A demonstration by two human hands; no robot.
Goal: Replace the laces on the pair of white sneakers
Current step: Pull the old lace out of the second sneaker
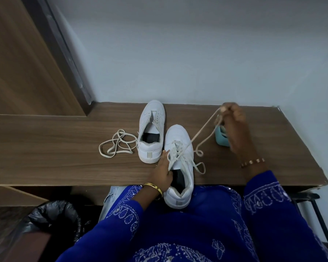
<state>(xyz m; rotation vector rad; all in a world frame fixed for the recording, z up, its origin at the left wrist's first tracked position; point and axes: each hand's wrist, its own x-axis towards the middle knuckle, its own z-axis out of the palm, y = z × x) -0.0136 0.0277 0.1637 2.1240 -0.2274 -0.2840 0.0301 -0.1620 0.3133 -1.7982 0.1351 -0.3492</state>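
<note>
Your right hand (232,118) pinches the limp lace (203,129); your left hand (162,173) grips the sneaker (180,159). Pinch near its tip.

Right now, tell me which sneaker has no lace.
The far sneaker by the wall: its eyelets look empty, beside a loose lace. The near sneaker is laced.

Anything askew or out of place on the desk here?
Near sneaker overhangs the desk edge, heel off the surface, steadied by the left hand. A loose lace lies tangled left of the far sneaker. The right hand pulls another lace.
</note>
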